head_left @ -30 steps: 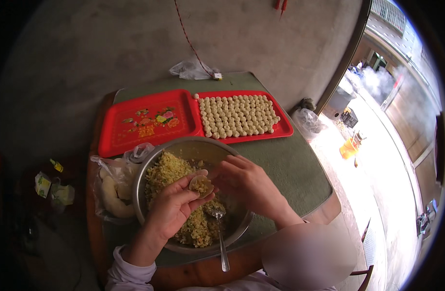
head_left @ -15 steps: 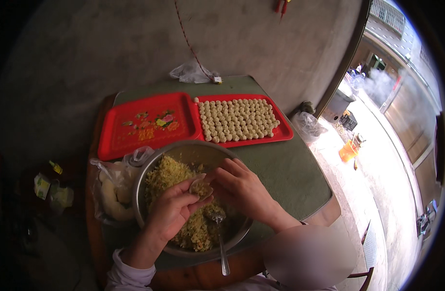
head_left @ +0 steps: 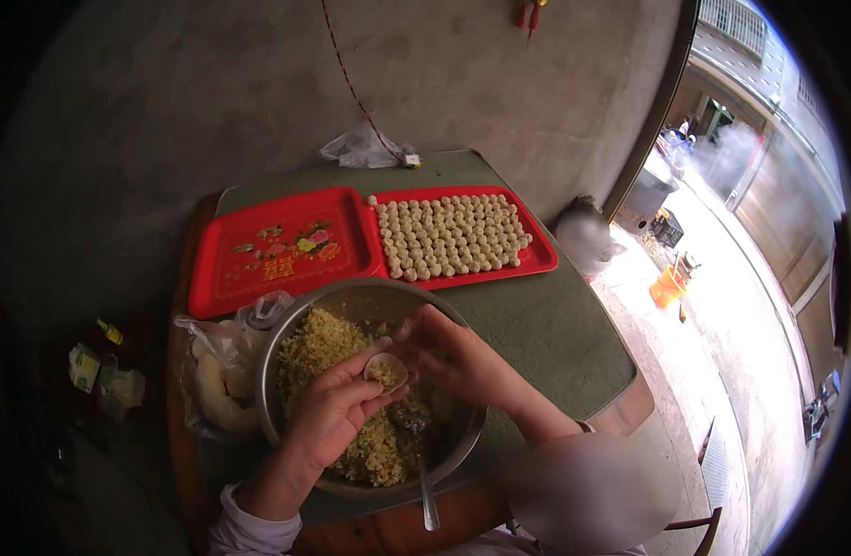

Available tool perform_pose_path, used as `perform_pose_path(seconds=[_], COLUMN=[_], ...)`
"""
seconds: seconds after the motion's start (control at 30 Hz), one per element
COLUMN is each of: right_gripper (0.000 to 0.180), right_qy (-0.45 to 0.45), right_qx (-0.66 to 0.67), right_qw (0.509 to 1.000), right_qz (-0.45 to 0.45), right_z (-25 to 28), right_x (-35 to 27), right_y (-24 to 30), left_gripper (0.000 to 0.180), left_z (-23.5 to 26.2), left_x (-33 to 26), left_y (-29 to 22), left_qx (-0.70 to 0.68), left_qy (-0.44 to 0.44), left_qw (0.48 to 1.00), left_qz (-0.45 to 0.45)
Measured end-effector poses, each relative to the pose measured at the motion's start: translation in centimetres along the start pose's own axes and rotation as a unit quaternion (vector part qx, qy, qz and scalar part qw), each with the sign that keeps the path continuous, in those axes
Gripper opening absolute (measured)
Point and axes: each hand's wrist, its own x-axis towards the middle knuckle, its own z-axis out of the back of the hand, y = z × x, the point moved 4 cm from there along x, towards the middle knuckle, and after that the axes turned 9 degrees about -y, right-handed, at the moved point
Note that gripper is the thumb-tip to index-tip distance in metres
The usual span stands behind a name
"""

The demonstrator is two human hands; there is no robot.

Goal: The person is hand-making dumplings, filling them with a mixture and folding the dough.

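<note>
A small cupped dough wrapper [head_left: 399,364] with a bit of crumbly yellowish filling inside rests in my left hand [head_left: 325,422], pinched between thumb and fingers. My right hand [head_left: 472,366] is close beside the wrapper's right edge, its fingers bent and blurred; whether they touch the dough is unclear. Both hands are over a large metal bowl [head_left: 270,408] of chopped yellow-green filling [head_left: 319,347]. A metal spoon [head_left: 426,491] leans in the bowl, its head in the filling and its handle over the near rim.
Behind the bowl, a red flower-printed tray [head_left: 222,278] lies beside another red tray [head_left: 548,259] bearing rows of small round dumplings [head_left: 453,236]. A clear plastic bag [head_left: 217,371] with pale dough is left of the bowl. The green-topped table [head_left: 555,343] stands near a grey wall.
My right hand's fingers have shifted a little. The wrapper has turned so its opening and the filling face up more. The whole view has tilted slightly.
</note>
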Motion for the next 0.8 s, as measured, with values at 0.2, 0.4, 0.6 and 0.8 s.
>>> perform_pose_path(seconds=[0.2, 0.4, 0.6, 0.8], right_gripper=[0.013, 0.010, 0.015, 0.014], right_qy=[-0.008, -0.066, -0.065, -0.057], right_qx=[0.238, -0.038, -0.183, -0.207], right_qw=[0.971, 0.996, 0.956, 0.951], right_qz=[-0.025, 0.043, 0.220, 0.222], right_z=[0.1, 1.3, 0.7, 0.1], right_x=[0.8, 1.0, 0.3, -0.1], right_y=[-0.3, -0.3, 1.4, 2.0], left_gripper=[0.053, 0.054, 0.052, 0.049], left_z=[0.0, 0.1, 0.2, 0.1], left_x=[0.1, 0.1, 0.1, 0.0], left_y=[0.1, 0.0, 0.1, -0.1], left_qx=[-0.007, 0.010, -0.005, -0.014], left_qy=[0.004, -0.005, -0.001, -0.016], left_qw=[1.000, 1.000, 1.000, 1.000], left_qz=[0.011, 0.014, 0.006, 0.004])
